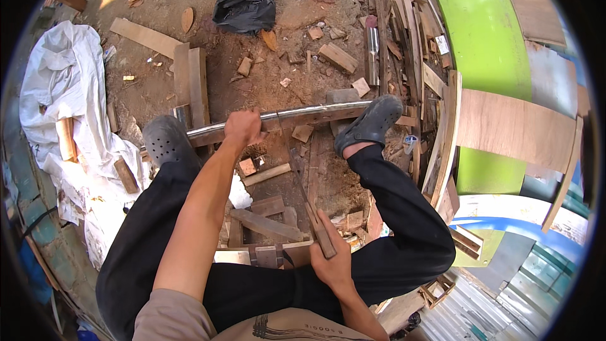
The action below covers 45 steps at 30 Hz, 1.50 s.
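A long wooden beam (309, 115) with a shiny strip along its top edge lies crosswise in front of me. My left hand (245, 127) is closed over its left part. Lower down, my right hand (332, 262) grips the wooden handle of a handsaw (314, 220). The saw's narrow dark blade, seen almost edge-on, points away from me toward the beam's middle; whether its teeth touch the wood I cannot tell. My dark clogs press near the beam's two ends, the left clog (169, 140) at one and the right clog (371, 123) at the other.
Wood offcuts (268, 223) litter the dirt floor between my legs. A black plastic bag (245, 6) lies beyond the beam. White sheeting (63, 88) is heaped at left. Long timber strips (410, 44) and a green panel (486, 44) line the right side.
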Available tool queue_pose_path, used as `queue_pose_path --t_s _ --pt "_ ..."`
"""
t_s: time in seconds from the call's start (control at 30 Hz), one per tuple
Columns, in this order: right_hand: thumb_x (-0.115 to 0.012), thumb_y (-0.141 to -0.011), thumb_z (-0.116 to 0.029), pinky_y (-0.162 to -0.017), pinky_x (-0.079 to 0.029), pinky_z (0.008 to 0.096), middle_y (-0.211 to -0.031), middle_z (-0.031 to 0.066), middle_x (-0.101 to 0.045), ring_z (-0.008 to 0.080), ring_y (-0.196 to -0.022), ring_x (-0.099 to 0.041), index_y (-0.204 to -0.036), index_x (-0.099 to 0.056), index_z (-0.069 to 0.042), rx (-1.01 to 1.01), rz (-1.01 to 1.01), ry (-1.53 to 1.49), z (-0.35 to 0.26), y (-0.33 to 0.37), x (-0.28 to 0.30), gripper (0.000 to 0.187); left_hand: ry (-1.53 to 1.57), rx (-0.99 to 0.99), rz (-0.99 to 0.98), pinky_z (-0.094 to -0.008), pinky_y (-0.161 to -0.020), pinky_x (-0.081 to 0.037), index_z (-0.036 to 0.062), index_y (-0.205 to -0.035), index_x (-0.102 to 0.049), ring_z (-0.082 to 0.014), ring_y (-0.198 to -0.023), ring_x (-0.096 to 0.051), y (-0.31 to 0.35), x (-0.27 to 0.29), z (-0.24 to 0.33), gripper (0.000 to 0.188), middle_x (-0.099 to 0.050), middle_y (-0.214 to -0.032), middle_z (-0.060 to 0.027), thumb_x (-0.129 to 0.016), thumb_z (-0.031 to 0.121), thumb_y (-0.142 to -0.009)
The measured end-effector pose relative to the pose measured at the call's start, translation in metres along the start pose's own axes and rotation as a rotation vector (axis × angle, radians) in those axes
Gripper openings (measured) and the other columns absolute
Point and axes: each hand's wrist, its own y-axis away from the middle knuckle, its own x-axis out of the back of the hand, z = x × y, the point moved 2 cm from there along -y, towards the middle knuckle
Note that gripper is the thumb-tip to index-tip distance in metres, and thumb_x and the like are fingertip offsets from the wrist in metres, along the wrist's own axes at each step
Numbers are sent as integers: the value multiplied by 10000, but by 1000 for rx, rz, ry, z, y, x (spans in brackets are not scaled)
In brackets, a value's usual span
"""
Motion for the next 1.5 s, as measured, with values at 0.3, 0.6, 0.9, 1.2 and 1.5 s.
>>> queue_pose_path --t_s 0.3,0.6,0.9,1.2,1.5 --pt "-594 -866 -12 -955 -524 370 -1269 294 -681 346 -1193 -684 -1519 -490 -33 0 26 -37 8 -24 -16 661 18 48 -76 -481 -852 -595 -31 -1137 -623 -408 -948 -734 3 3 0 596 -735 -998 -255 -768 426 -783" --pt "-584 -867 22 -1004 -506 360 -1307 277 -671 319 -1216 -679 -1526 -484 -30 -201 -16 -89 24 -87 -31 668 -20 21 -24 -488 -863 -589 -12 -1154 -630 -402 -963 -732 -1 5 14 628 -736 -1012 -244 -784 451 -758" --pt "-583 -898 -44 -1001 -501 356 -1332 270 -658 313 -1231 -672 -1513 -485 -17 -46 21 -135 25 -54 -18 624 -34 32 0 -491 -860 -590 -9 -1160 -635 -414 -937 -733 2 -3 0 629 -742 -976 -244 -777 455 -760" --pt "-548 -847 36 -1031 -485 401 -1284 298 -652 383 -1241 -619 -1511 -509 -49 -50 31 -102 7 4 -8 671 -6 57 -40 -498 -844 -593 -23 -1148 -634 -419 -929 -731 0 4 2 629 -737 -968 -252 -772 464 -776" --pt "-587 -871 -33 -912 -529 399 -1227 302 -676 355 -1072 -706 -1523 -492 -59 40 45 -38 20 -35 -28 659 -3 70 -49 -504 -867 -584 -8 -1157 -643 -425 -963 -724 2 -7 -4 643 -737 -987 -245 -782 478 -759"
